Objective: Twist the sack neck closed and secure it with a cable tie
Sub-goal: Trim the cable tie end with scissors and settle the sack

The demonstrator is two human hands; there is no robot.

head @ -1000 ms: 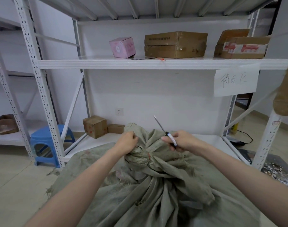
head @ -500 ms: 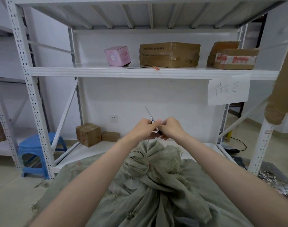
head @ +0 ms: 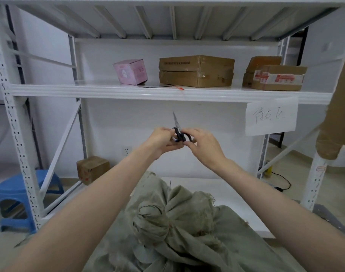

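Observation:
A grey-green woven sack lies low in front of me, and its twisted neck forms a bunched knob that neither hand touches. Both hands are raised well above it, at chest height. My left hand and my right hand together hold a pair of black-handled scissors, fingers curled round the handles, with the blades pointing up. I cannot make out a cable tie on the neck.
White metal shelving stands ahead. Its middle shelf carries a pink box and cardboard boxes. A paper label hangs at right. A small carton sits on the low shelf, and a blue stool stands at left.
My left hand let go of the sack neck and rose to meet the right hand. Both hands lifted the scissors upward, away from the sack, and the view tilted up.

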